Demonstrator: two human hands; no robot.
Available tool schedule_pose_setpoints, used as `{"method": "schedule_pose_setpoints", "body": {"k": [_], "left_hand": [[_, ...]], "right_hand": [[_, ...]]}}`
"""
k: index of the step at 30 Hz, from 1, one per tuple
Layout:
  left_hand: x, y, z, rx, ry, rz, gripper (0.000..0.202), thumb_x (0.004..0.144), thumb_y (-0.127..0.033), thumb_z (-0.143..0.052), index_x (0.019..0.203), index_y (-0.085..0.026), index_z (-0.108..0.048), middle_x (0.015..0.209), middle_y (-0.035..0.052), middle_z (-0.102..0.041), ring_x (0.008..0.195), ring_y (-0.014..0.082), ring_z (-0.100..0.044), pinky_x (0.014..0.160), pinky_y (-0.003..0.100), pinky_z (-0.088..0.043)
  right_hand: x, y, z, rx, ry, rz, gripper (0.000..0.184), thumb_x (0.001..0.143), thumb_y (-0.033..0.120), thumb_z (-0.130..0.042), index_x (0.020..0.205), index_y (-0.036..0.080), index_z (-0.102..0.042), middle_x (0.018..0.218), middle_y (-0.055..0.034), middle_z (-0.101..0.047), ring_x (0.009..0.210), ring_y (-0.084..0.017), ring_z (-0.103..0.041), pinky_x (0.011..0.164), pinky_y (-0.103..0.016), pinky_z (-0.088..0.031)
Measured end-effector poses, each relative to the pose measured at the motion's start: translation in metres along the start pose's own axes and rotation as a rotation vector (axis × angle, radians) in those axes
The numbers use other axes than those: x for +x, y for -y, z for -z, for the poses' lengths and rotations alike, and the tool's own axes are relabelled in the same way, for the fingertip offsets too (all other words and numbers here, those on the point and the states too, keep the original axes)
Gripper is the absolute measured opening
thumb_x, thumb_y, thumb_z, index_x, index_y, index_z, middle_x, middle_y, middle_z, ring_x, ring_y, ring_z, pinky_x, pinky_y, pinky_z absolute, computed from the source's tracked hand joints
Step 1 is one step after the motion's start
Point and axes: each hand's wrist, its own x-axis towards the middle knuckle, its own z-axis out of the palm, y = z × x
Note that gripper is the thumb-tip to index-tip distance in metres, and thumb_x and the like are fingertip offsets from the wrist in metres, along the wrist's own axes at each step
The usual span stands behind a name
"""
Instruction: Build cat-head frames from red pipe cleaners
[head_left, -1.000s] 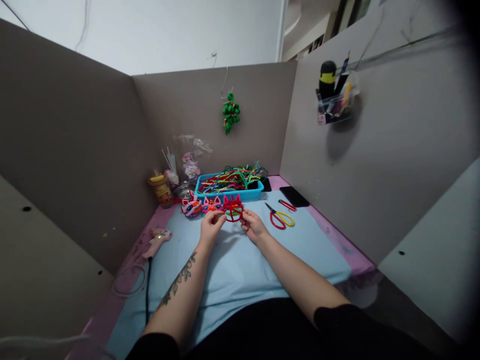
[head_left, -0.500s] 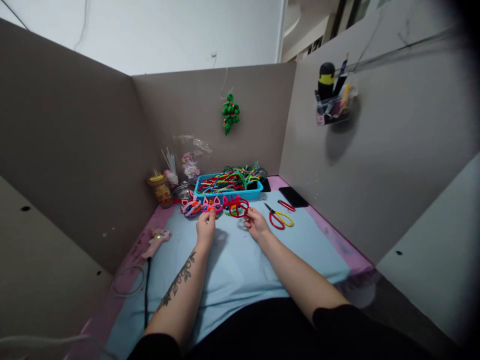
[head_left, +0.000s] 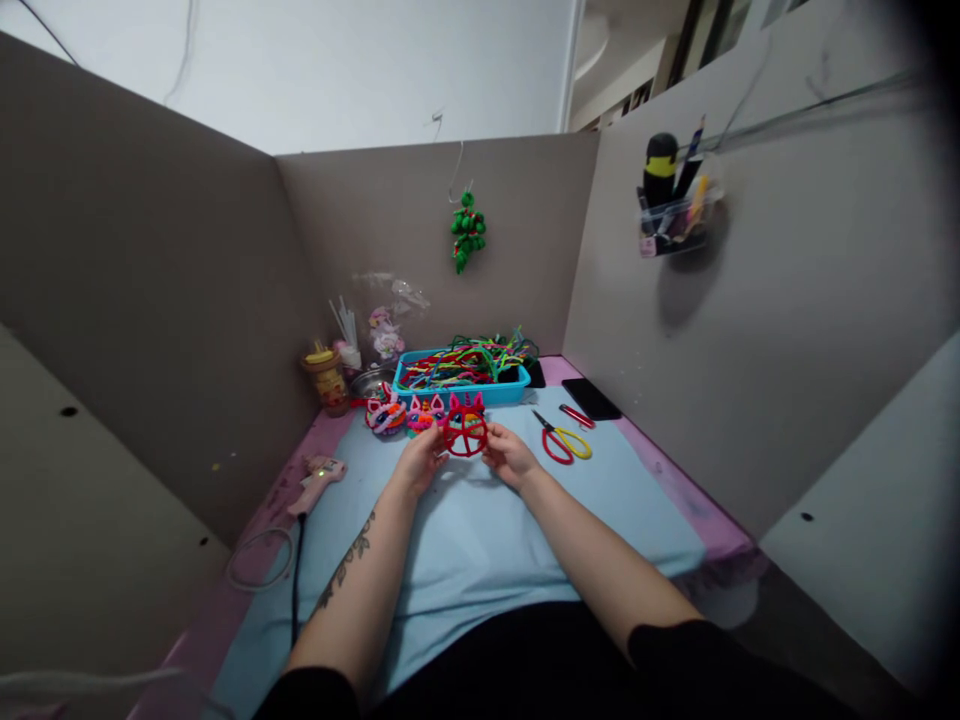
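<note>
Both hands are pinching a red pipe-cleaner ring with little ears, left hand on its left edge, right hand on its right; it's held just above the light blue mat, toward the table's far edge; finished fuzzy cat faces sit right behind it, in front of the blue tray of pipe cleaners; red-and-yellow scissors lie to the right; pink glue gun sits at the left edge.

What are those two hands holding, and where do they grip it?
A red pipe-cleaner ring, held over the light blue mat. The left hand pinches its left edge, the right hand its right edge.
</note>
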Motion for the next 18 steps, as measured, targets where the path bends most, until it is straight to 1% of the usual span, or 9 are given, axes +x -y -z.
{"method": "schedule_pose_setpoints", "body": {"k": [3, 5, 8, 12, 15, 18], "left_hand": [[0.0006, 0.0012, 0.0024, -0.092, 0.020, 0.024, 0.024, 0.067, -0.036, -0.073, 0.077, -0.016, -0.066, 0.072, 0.0034, -0.066, 0.063, 0.0128, -0.061, 0.053, 0.021, -0.044], [0.0014, 0.0028, 0.0036, -0.130, 0.032, 0.032, 0.021, 0.067, -0.032, -0.073, 0.077, -0.016, -0.066, 0.070, 0.0017, -0.065, 0.060, 0.0110, -0.060, 0.052, 0.020, -0.043], [0.0020, 0.0045, 0.0037, -0.160, 0.049, 0.042, 0.020, 0.069, -0.031, -0.072, 0.079, -0.015, -0.066, 0.069, 0.0017, -0.064, 0.059, 0.0106, -0.059, 0.051, 0.020, -0.043], [0.0022, 0.0054, 0.0022, -0.161, 0.055, 0.031, 0.019, 0.068, -0.029, -0.072, 0.075, -0.013, -0.065, 0.066, 0.0015, -0.062, 0.055, 0.0102, -0.056, 0.048, 0.019, -0.040], [0.0028, 0.0063, 0.0019, -0.151, 0.050, 0.010, 0.020, 0.068, -0.031, -0.072, 0.073, -0.013, -0.064, 0.066, 0.0014, -0.062, 0.056, 0.0102, -0.055, 0.050, 0.019, -0.040], [0.0029, 0.0071, 0.0018, -0.132, 0.055, -0.008, 0.020, 0.069, -0.032, -0.071, 0.070, -0.014, -0.062, 0.064, 0.0002, -0.060, 0.056, 0.0097, -0.054, 0.051, 0.020, -0.040]], "right_hand": [[-0.0020, -0.0003, -0.0026, -0.030, 0.027, -0.023, 0.020, 0.058, 0.019, -0.074, 0.067, 0.018, -0.056, 0.050, 0.0050, -0.051, 0.043, -0.006, -0.040, 0.040, -0.017, -0.024], [-0.0025, -0.0006, -0.0034, -0.042, 0.035, -0.034, 0.020, 0.059, 0.020, -0.074, 0.066, 0.019, -0.056, 0.049, 0.0051, -0.050, 0.043, -0.006, -0.039, 0.040, -0.017, -0.024], [-0.0027, -0.0009, -0.0034, -0.050, 0.036, -0.041, 0.020, 0.059, 0.021, -0.075, 0.066, 0.018, -0.056, 0.048, 0.0053, -0.050, 0.043, -0.007, -0.039, 0.040, -0.018, -0.023], [-0.0015, -0.0017, -0.0021, -0.048, 0.029, -0.045, 0.021, 0.059, 0.022, -0.075, 0.068, 0.018, -0.057, 0.048, 0.0055, -0.050, 0.043, -0.007, -0.041, 0.040, -0.018, -0.023], [0.0001, -0.0031, -0.0012, -0.040, 0.026, -0.043, 0.022, 0.059, 0.025, -0.075, 0.072, 0.018, -0.059, 0.050, 0.0051, -0.052, 0.044, -0.007, -0.042, 0.039, -0.018, -0.022], [0.0014, -0.0048, -0.0006, -0.031, 0.028, -0.040, 0.023, 0.058, 0.026, -0.077, 0.070, 0.017, -0.060, 0.049, 0.0053, -0.050, 0.044, -0.006, -0.041, 0.039, -0.018, -0.022]]}}
